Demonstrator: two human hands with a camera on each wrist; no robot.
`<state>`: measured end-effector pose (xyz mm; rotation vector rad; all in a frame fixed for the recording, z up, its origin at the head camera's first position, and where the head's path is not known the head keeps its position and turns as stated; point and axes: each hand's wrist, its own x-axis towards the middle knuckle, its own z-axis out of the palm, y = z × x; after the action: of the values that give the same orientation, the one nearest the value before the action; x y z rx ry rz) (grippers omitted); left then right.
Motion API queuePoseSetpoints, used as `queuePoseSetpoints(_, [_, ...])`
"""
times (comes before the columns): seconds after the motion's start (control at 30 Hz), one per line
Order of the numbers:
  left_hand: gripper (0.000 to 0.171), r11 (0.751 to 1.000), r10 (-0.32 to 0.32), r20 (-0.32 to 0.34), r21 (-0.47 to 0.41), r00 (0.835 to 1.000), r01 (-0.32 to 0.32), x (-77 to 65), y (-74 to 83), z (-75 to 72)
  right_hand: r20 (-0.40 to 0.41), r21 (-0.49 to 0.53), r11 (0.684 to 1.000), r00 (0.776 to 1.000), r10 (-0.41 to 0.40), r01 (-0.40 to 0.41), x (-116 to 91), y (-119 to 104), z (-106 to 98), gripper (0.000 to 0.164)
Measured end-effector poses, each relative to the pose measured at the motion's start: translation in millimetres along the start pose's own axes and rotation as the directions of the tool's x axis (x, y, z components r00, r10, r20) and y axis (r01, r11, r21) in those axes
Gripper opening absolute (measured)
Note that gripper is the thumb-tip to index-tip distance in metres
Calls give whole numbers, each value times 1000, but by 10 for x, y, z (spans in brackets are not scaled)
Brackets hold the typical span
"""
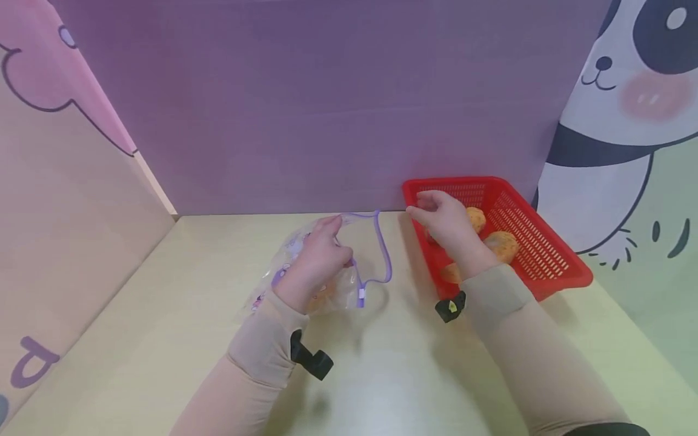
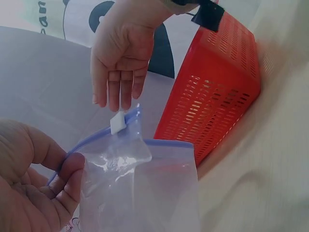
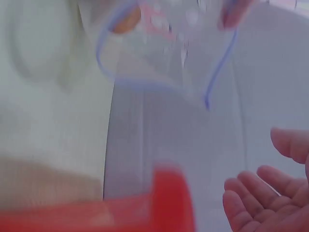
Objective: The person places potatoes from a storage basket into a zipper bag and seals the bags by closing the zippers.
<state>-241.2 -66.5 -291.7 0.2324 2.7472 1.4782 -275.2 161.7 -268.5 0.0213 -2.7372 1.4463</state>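
My left hand (image 1: 322, 254) pinches the rim of a clear slider zip bag (image 1: 345, 290) with a purple edge and printed figures. The bag's mouth gapes toward the right, and its white slider (image 2: 118, 123) shows in the left wrist view. Low in the bag is a brown-orange lump (image 3: 126, 21), partly hidden. My right hand (image 1: 447, 224) is over the left side of a red plastic basket (image 1: 537, 236), fingers slightly bent and nothing in them. Several rounded, speckled orange-brown pieces, like bread rolls (image 1: 501, 245), lie in the basket, some partly covered by my right hand and wrist.
The basket stands at the back right of a pale table (image 1: 163, 315). A purple panel (image 1: 327, 109) rises behind the table's far edge. Side walls with cartoon prints close in the left and right, a panda (image 1: 600, 139) on the right one.
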Motion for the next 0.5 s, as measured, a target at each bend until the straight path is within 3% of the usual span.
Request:
queuePoseSetpoints(0.17, [81, 1000, 13, -1, 5, 1000, -13, -13, -12, 20, -54, 16, 998, 997, 59, -58, 155, 22, -221, 63])
queuePoseSetpoints(0.33, [80, 1000, -4, 13, -8, 1000, 4, -52, -9, 42, -70, 24, 998, 996, 57, -56, 283, 50, -432, 65])
queuePoseSetpoints(0.5, [80, 1000, -6, 4, 0, 1000, 6, -109, -15, 42, -88, 50, 998, 995, 47, -43, 409, 151, -508, 68])
